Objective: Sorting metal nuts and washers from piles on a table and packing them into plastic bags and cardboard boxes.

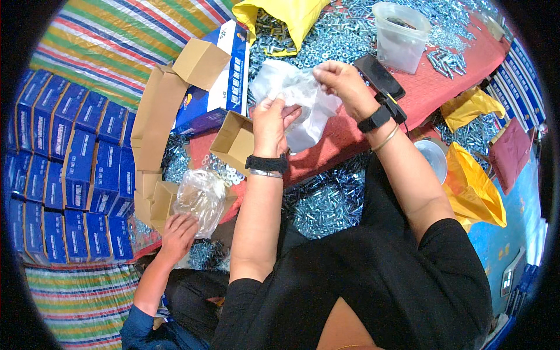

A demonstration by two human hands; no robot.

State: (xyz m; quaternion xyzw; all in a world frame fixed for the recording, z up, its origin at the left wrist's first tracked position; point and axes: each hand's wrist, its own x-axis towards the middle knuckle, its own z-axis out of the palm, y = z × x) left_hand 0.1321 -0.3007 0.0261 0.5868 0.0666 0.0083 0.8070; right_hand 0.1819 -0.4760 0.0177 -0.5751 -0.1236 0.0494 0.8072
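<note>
While the person's black-clothed torso is filling the bottom of the view, both bare forearms are reaching up over the red counter [420, 93], and the two hands are working the same thing: a thin, translucent white plastic bag [294, 99] held up in the air between them. The left hand [269, 125] is pinching the bag's lower edge with fingers closed on the film, and the right hand [344, 81] is gripping its upper corner, so the limp, crinkled sheet is being pulled apart, apparently to open its mouth. Just beside the left hand an open brown cardboard box [233, 140] is lying tilted on the counter, flaps out. A co-worker's hand [178, 233] (coming in from lower left) is resting against a clear bag [201, 195] that is glinting with small metal parts. Shiny silver bolts and nuts [326, 198] are lying in loose heaps across the counter. Farther off, blue printed cartons [64, 163] are standing in tight rows at the left, a yellow sack [286, 17] is spilling hardware, and a clear plastic tub [399, 35] is standing upright.
</note>
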